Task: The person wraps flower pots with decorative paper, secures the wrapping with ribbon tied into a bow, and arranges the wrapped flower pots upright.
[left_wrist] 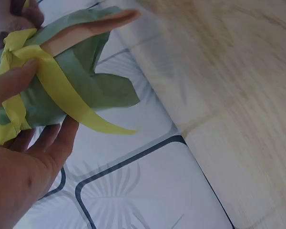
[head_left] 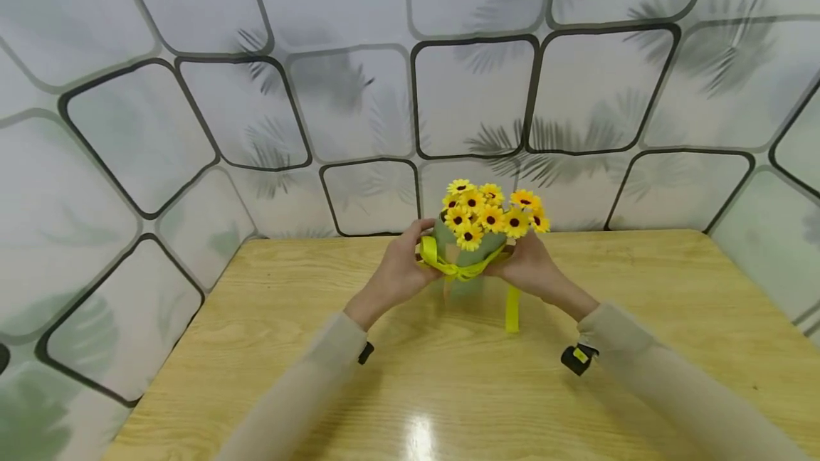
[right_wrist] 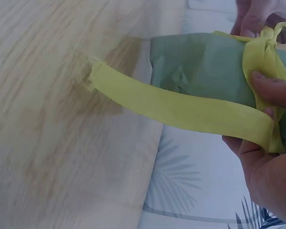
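Both hands hold a small bouquet of yellow flowers (head_left: 472,203) with dark centres, wrapped in green paper (left_wrist: 81,62) and tied round with yellow ribbon (head_left: 458,271). The left hand (head_left: 405,260) grips the wrap from the left, its thumb on the ribbon and its fingers behind. From the right, the right hand (head_left: 528,267) grips it too, with the thumb pressed on the ribbon knot (right_wrist: 264,55). A loose ribbon tail (right_wrist: 181,109) with a frayed end hangs below the right hand. A brown strip (left_wrist: 86,34) shows along the wrap. The flower stems are hidden inside the paper.
A light wooden table (head_left: 307,290) lies beneath the bouquet and forearms. Behind it stands a pale wall covering (head_left: 474,98) with dark rounded outlines and leaf prints. Dark wrist devices (head_left: 579,358) hang at both sleeves.
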